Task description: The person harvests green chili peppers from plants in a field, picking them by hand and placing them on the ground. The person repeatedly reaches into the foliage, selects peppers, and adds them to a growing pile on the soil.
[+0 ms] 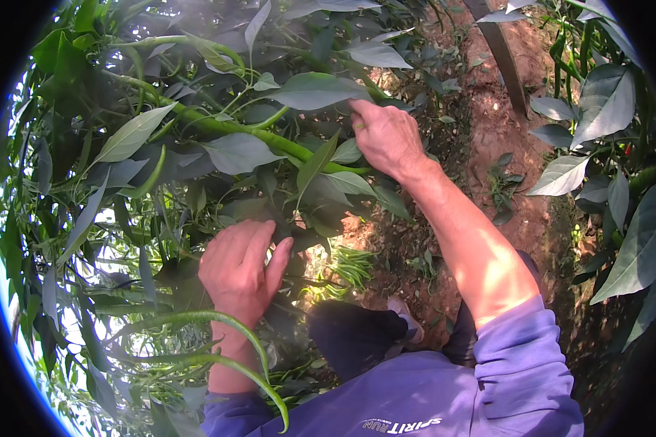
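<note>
In the head view my right hand reaches into a pepper plant, its fingers curled beside the tip of a broad green leaf. A bit of green shows at the fingers, but what they grip is hidden. Lower down, my left hand is among the foliage, thumb apart from the bent fingers and nothing visible between them. A thick green stem slants across the plant towards my right hand. Two long curved green chili peppers hang in front of my left forearm.
A pile of picked green chili peppers lies on the ground beyond my knee. Reddish bare soil runs along the row, with a brown post slanting over it. Another pepper plant borders the right side.
</note>
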### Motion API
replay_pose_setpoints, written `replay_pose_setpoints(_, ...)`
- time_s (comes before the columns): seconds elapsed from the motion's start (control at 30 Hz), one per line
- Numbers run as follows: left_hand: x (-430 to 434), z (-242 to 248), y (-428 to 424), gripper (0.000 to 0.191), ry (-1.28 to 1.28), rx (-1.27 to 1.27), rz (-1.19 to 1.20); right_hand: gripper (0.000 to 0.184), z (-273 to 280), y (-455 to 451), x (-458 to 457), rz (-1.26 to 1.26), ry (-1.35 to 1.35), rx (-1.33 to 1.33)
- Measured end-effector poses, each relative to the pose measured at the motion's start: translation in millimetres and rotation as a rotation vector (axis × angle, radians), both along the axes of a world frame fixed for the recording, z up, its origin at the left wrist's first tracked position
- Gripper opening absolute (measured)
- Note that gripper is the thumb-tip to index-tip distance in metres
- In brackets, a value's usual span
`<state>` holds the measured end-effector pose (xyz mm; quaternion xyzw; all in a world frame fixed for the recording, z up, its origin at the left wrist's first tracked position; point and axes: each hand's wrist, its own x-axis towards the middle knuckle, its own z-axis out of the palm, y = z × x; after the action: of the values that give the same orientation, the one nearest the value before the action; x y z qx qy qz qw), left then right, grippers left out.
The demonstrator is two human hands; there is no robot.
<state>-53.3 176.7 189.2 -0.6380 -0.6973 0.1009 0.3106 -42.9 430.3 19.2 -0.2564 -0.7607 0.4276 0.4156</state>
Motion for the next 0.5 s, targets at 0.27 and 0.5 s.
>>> replay_pose_setpoints(0.27, -2.9, 1.0, -2.6, 0.031, -0.004, 0.007, -0.002, 0.061, -20.4, 60.2, 14.1, -0.268, 0.249, -0.426)
replay_pose_setpoints(0.5, -2.6, 1.9, -2.5, 0.032, -0.01, 0.013, 0.004, 0.04, -26.3, 89.3, 38.4, -0.523, 0.347, -0.445)
